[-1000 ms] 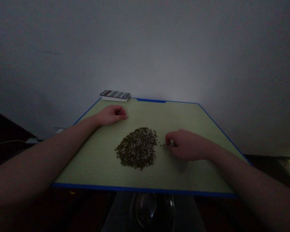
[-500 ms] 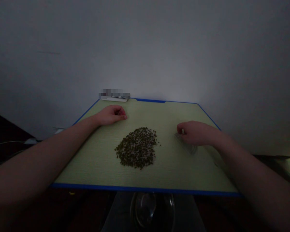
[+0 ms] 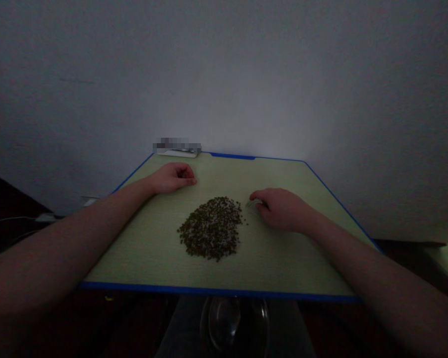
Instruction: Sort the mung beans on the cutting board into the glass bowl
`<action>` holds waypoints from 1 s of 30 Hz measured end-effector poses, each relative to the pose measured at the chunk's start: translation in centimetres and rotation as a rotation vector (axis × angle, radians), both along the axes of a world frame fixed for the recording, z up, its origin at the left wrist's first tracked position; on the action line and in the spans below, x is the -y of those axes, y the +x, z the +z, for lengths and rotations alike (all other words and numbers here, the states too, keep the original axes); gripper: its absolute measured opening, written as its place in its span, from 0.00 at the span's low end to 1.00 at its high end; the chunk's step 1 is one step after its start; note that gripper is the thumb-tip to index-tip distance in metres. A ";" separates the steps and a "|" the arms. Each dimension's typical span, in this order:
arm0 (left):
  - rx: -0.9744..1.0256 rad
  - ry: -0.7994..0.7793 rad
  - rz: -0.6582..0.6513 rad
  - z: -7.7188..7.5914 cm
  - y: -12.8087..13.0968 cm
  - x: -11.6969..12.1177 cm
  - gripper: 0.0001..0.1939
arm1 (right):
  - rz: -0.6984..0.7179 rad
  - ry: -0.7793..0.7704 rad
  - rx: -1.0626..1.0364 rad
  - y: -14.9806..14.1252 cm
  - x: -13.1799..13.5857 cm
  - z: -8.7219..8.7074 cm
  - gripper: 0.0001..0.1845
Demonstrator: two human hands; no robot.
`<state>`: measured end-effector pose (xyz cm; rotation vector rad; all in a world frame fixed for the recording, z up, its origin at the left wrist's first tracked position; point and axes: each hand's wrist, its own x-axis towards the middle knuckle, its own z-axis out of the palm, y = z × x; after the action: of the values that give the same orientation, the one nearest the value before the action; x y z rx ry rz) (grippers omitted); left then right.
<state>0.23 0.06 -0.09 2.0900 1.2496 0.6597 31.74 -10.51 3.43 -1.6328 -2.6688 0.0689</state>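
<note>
You won't find any readable text, label, brand or number here; the flat device [image 3: 177, 147] beyond your left hand's fingers [image 3: 188, 180] is blurred out.

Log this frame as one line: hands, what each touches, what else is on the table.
left hand: curled, resting on table | right hand: on clear plastic piece beside bean pile | glass bowl below near edge

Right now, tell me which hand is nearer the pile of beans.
Right. The right hand sits just beside the pile of beans; the left hand rests farther back-left.
</note>
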 end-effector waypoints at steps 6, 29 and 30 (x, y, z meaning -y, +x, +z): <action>-0.003 0.009 -0.011 -0.1 -0.1 -0.1 0.16 | -0.075 0.061 -0.042 -0.4 -1.0 -1.0 0.18; -0.019 -0.007 0.013 0.0 0.0 0.0 0.16 | 0.125 -0.062 -0.115 -0.4 0.1 -0.2 0.17; -0.017 -0.011 0.010 -0.1 -0.1 -0.1 0.16 | 0.112 -0.066 -0.099 -0.3 0.3 -0.1 0.17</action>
<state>0.16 0.12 -0.19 2.0857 1.2711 0.6386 31.41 -10.77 3.36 -1.4529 -2.7080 0.2342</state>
